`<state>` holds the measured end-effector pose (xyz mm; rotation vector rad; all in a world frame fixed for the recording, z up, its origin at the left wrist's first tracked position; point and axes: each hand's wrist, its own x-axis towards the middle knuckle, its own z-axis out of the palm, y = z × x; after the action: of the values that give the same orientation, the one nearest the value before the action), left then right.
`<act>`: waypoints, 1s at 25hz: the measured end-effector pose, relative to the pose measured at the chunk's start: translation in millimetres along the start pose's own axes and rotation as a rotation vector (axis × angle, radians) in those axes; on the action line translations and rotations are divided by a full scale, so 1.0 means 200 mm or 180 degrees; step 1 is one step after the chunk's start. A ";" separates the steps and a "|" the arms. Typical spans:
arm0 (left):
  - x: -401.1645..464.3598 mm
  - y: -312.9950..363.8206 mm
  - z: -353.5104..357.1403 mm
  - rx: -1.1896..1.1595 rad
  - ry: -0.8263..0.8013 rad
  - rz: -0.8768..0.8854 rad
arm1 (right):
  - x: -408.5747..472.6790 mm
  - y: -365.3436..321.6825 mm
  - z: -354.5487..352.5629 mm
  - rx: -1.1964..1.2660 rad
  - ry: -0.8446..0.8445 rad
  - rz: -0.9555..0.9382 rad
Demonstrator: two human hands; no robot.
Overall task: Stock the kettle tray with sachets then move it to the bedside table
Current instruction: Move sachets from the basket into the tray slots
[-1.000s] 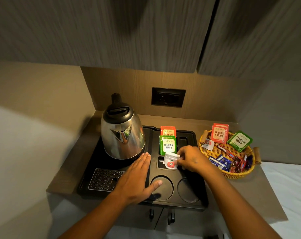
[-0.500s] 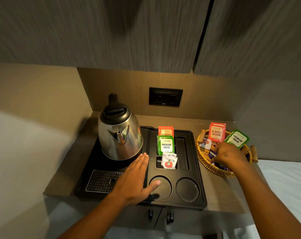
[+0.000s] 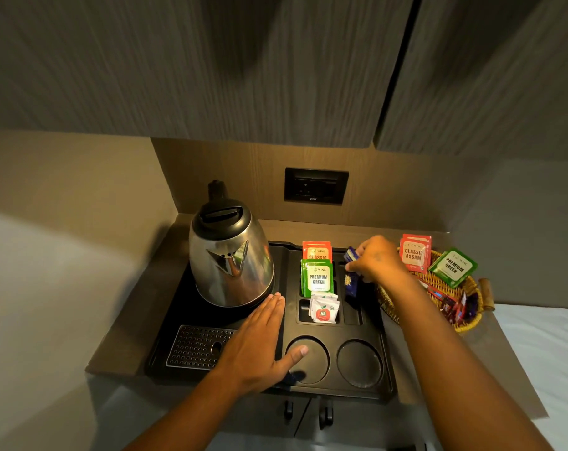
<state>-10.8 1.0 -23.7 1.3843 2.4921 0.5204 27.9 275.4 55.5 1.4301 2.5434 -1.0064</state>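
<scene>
The black kettle tray (image 3: 386, 382) lies on a wooden shelf with a steel kettle (image 3: 230, 255) on its left half. Red Classic (image 3: 317, 250) and green Premium Green (image 3: 317, 278) tea sachets stand in the tray's middle slots, with small white sachets (image 3: 324, 308) in the slot in front of them. My right hand (image 3: 378, 260) is shut on dark blue sachets (image 3: 351, 281), holding them over the narrow right slot. My left hand (image 3: 259, 346) rests flat and open on the tray, its thumb at a round cup recess (image 3: 308, 359).
A wicker basket (image 3: 468, 320) right of the tray holds red, green and dark sachets. A wall socket (image 3: 315, 185) sits behind the tray. Dark cupboards hang overhead. A white bed sheet (image 3: 549, 353) lies at the right. A second cup recess (image 3: 359, 362) is bare.
My right hand let go of the white sachets in the tray, reached into the basket, and has come back over the tray's right slot holding dark blue sachets. The left hand stayed put.
</scene>
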 end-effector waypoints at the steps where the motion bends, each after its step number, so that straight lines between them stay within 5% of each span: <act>1: 0.00 0.00 0.00 0.0008 0.0017 0.0001 | 0.04 -0.03 0.06 -0.0128 0.0023 0.0023; 14: 0.00 -0.01 0.00 -0.0054 0.0040 0.0056 | -0.01 0.07 0.16 -0.0578 0.0406 -0.0115; 19: 0.01 -0.01 0.00 0.0011 0.0047 0.0070 | 0.01 0.35 -0.12 -0.0388 0.1104 0.0063; 22: 0.00 -0.01 0.00 0.0009 0.0035 0.0062 | 0.03 0.52 -0.23 -0.1099 0.0769 0.0647; 25: 0.00 0.00 -0.01 0.0005 0.0055 0.0061 | 0.05 0.56 -0.20 -0.1400 0.0507 0.0540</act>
<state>-11.7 0.2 -22.4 1.4115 2.4957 0.5368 120.4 346.3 25.8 1.5990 2.4759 -0.2908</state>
